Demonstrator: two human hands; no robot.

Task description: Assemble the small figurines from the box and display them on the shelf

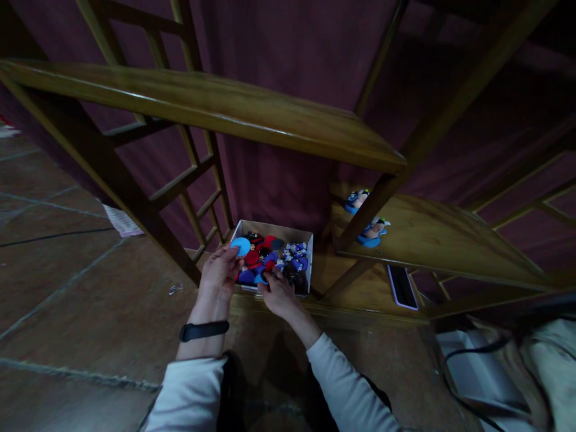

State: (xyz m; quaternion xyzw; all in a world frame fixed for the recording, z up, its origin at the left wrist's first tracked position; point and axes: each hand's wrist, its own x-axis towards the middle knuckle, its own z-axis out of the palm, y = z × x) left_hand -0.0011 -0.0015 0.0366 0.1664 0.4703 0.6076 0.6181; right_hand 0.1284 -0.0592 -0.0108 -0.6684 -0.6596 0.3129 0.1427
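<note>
Over the left end of an open cardboard box (310,243), my left hand (218,267) is closed on a light-blue round disc (242,246), its flat face toward me. It resembles the bases of the figurines on the shelf, but anything behind it is hidden. My right hand (279,291) reaches over the box's front edge, fingers curled down among the small pieces beside another light-blue piece (260,279). What those fingers hold, if anything, cannot be made out. Several small figurines with red, purple and dark bases fill the box, with white-and-purple ones (294,251) at the right.
A raised wooden shelf (432,240) to the right bears two small figurines (374,231) on blue bases. Below it lies a phone (402,287). A thick wooden rail (216,114) crosses above the box, and a lattice (198,174) stands at its left.
</note>
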